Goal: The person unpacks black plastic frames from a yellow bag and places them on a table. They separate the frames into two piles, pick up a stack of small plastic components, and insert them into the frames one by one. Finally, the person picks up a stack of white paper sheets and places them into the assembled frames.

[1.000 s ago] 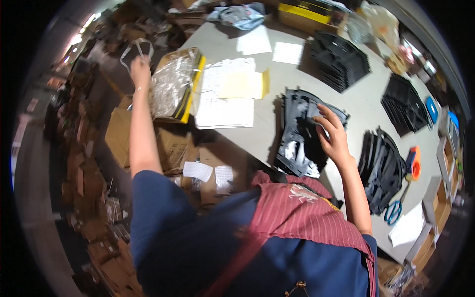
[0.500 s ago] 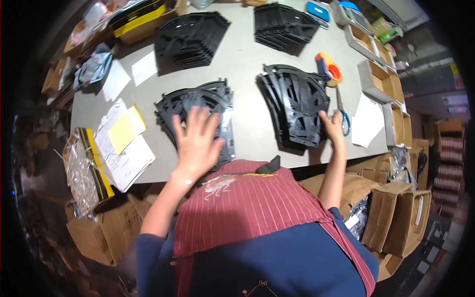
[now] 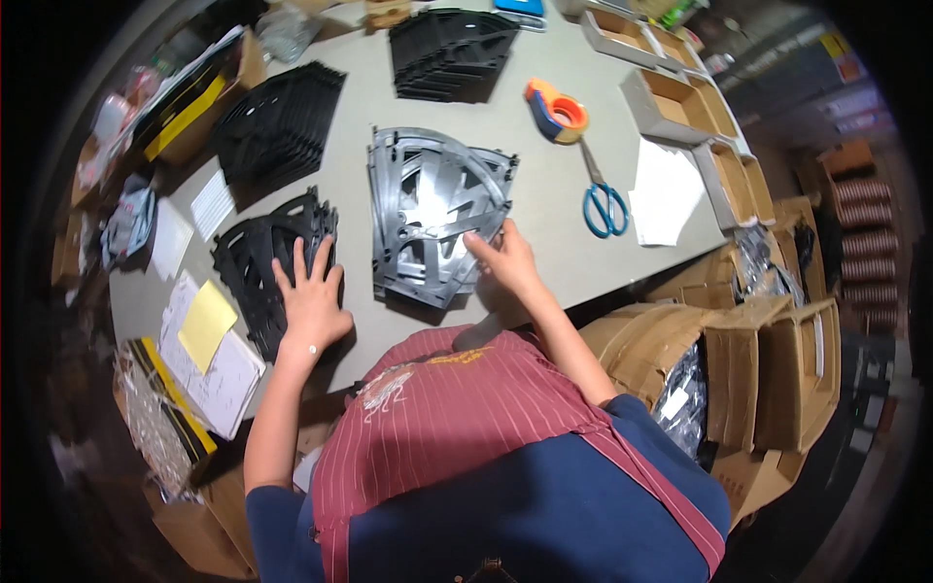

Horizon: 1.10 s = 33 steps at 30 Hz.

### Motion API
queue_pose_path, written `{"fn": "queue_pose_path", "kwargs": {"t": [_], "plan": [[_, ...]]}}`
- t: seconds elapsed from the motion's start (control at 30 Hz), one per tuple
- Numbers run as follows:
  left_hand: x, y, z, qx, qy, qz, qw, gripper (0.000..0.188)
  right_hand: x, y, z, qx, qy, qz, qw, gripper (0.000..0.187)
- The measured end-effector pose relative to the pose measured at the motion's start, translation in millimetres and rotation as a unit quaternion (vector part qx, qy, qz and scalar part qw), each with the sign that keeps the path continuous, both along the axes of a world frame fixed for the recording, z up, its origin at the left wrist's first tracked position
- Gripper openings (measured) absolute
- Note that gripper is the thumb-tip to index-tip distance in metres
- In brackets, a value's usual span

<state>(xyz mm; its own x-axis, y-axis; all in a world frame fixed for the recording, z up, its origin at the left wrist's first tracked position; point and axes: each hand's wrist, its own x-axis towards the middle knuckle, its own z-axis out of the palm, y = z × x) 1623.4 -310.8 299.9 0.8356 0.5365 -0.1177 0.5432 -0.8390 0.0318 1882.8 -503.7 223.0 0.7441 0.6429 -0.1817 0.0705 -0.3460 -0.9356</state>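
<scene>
My left hand (image 3: 313, 303) lies with fingers spread on a loose pile of fan-shaped black plastic parts (image 3: 260, 255), at the table's near left. To its right, a second bunch of the fan-shaped plastic parts (image 3: 413, 175) catches bright glare. My right hand (image 3: 507, 260) pinches this bunch at its lower right edge, thumb on top and other fingers partly hidden. Whether the bunch is lifted off the table I cannot tell. Behind them stand two neat stacks of similar black parts, a left stack (image 3: 277, 121) and a far middle stack (image 3: 449, 56).
Right of the parts lie an orange and blue tape dispenser (image 3: 558, 112) and teal-handled scissors (image 3: 604, 206). White paper (image 3: 668, 199) and open cardboard trays (image 3: 671, 102) line the right side. A yellow note (image 3: 207, 324) rests on papers at left. Cardboard boxes (image 3: 768, 369) stand beside the table.
The view has shifted. The right-hand bunch has moved left, away from the scissors and tape dispenser, with my right hand on it. My left hand stays on the left pile.
</scene>
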Motion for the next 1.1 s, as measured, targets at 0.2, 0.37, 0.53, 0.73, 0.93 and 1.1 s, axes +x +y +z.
{"fn": "queue_pose_path", "kwargs": {"t": [0.2,0.37,0.53,0.73,0.93,1.1], "plan": [[-33,8,0,-0.018,-0.16,0.017,0.987,0.037,47,7,-7,-0.084,-0.028,0.045,0.995,0.045],[-93,41,-21,0.088,-0.325,0.245,0.909,0.052,57,26,31,-0.181,-0.383,0.03,0.905,0.055],[-131,50,-48,-0.081,-0.26,0.427,0.862,0.062,9,83,72,0.058,-0.498,0.218,0.837,0.063],[-134,71,-59,-0.195,-0.34,0.449,0.803,0.071,-50,110,52,0.022,-0.494,0.466,0.733,0.053],[-121,47,-44,0.009,-0.253,0.432,0.866,0.075,-21,91,58,0.118,-0.412,0.472,0.77,0.061],[-44,-11,3,0.004,-0.409,0.229,0.883,0.06,45,43,36,0.043,-0.469,0.062,0.88,0.065]]}}
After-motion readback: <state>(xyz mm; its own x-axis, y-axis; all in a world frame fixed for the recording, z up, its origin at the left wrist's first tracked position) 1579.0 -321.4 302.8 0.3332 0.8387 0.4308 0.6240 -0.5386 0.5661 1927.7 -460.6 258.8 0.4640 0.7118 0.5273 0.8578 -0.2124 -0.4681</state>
